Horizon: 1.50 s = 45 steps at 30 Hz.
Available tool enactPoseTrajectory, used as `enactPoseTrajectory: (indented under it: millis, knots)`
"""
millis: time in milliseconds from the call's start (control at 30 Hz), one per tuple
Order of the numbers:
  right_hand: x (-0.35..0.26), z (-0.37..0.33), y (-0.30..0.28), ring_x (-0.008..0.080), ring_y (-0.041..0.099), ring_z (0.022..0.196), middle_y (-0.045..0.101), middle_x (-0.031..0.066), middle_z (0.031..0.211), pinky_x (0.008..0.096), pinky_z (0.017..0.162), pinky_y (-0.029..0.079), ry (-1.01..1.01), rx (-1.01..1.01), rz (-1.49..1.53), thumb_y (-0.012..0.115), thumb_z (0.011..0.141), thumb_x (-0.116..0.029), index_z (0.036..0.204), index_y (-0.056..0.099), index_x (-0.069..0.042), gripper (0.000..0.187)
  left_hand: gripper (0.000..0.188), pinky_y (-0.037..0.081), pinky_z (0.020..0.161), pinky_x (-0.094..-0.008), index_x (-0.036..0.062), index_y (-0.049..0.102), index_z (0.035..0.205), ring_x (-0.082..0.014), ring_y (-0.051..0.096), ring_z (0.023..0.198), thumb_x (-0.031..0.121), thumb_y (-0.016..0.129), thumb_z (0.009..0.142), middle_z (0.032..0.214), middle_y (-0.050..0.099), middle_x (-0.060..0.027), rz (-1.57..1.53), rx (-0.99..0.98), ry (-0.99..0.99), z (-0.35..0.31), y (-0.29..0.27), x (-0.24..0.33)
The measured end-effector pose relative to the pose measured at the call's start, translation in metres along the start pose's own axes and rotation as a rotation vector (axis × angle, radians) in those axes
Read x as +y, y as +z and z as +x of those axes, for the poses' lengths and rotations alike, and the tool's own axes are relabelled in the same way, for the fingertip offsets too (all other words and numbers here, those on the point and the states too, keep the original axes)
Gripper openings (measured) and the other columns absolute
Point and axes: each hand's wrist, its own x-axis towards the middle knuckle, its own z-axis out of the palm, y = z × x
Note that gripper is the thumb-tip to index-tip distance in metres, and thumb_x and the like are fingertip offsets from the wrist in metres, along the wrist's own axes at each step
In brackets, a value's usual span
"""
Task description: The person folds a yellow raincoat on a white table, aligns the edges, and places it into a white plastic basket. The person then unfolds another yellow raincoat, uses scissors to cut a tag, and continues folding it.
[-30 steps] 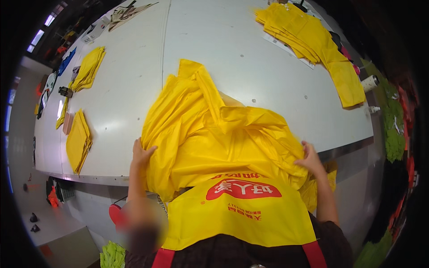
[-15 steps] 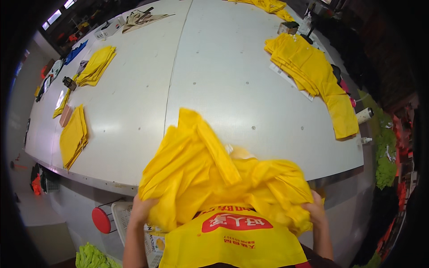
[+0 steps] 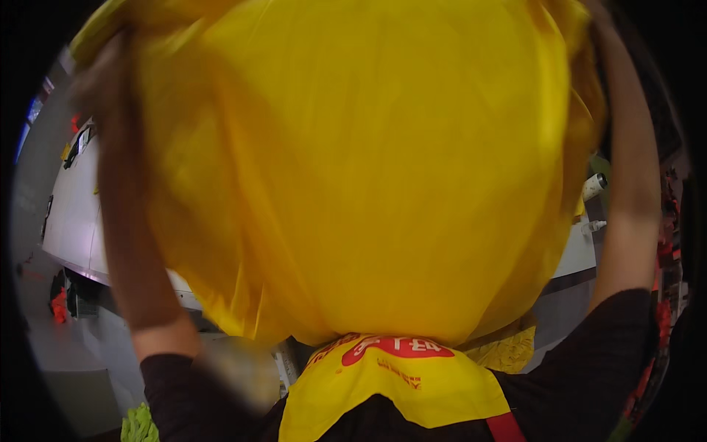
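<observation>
A large yellow cloth [image 3: 383, 169] is spread wide in front of me and fills most of the head view. My left hand [image 3: 103, 81], smeared by motion, is raised at the upper left with the cloth's edge in its grip. The cloth's other side hangs from my raised right hand [image 3: 595, 9], which shows only in part at the upper rim; its fingers are hidden. Below the cloth, a yellow printed apron [image 3: 442, 390] with a red strap lies over my dark shirt.
Behind the cloth, the white table [image 3: 74, 228] shows only at its left and right ends. A pale roll [image 3: 593, 186] and a small white bottle [image 3: 593, 227] are at the right. Light green material [image 3: 138, 425] lies at the lower left.
Both hands have gone up and forward from waist height, carrying the yellow cloth. It was bunched over the table's near edge and is now opened out, hiding most of the table.
</observation>
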Motion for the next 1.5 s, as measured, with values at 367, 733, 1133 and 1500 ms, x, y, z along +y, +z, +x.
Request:
enactPoseTrajectory:
  millis: [367, 733, 1133, 1500]
  knots:
    - [0.068, -0.379, 0.082, 0.0105, 0.04, 0.064, 0.042, 0.0018, 0.066, 0.0253, 0.059, 0.037, 0.182, -0.328, 0.069, 0.052, 0.093, -0.021, 0.085, 0.052, 0.002, 0.025, 0.033, 0.042, 0.092, -0.034, -0.0016, 0.056, 0.115, -0.0287, 0.056, 0.109, 0.018, 0.053, 0.09, 0.114, 0.06, -0.0191, -0.001, -0.626, 0.014, -0.192, 0.0, -0.227]
    - [0.132, -0.628, 0.019, 0.0354, 0.051, 0.074, 0.053, 0.0181, 0.077, 0.0409, 0.068, 0.042, 0.765, -0.414, -0.391, 0.053, 0.089, -0.024, 0.08, 0.05, 0.005, 0.03, 0.033, 0.046, 0.069, -0.0357, -0.0018, 0.057, 0.109, -0.0221, 0.057, 0.078, 0.025, 0.045, 0.093, 0.098, 0.06, -0.0148, 0.384, -0.577, -0.67, -0.326, -0.109, -0.403]
    - [0.284, -0.617, -0.076, 0.0394, 0.058, 0.079, 0.061, 0.0214, 0.085, 0.0458, 0.07, 0.045, 0.734, -0.077, -1.005, 0.053, 0.083, -0.016, 0.083, 0.057, 0.003, 0.019, 0.013, 0.04, 0.054, -0.0348, 0.0023, 0.048, 0.07, -0.0183, 0.048, 0.055, 0.011, 0.056, 0.076, 0.061, 0.051, -0.006, 0.217, -0.668, -0.615, -0.329, -0.118, -0.352]
    - [-0.007, -0.555, 0.198, 0.0305, 0.051, 0.115, 0.056, 0.016, 0.118, 0.0371, 0.098, 0.039, 0.206, -0.53, 0.274, 0.041, 0.088, 0.001, 0.104, 0.057, -0.002, 0.023, 0.041, 0.044, 0.097, -0.0429, 0.0033, 0.041, 0.132, -0.0277, 0.053, 0.114, 0.025, 0.036, 0.098, 0.127, 0.051, -0.0156, -1.1, -0.734, -1.724, -0.334, -0.098, -0.285]
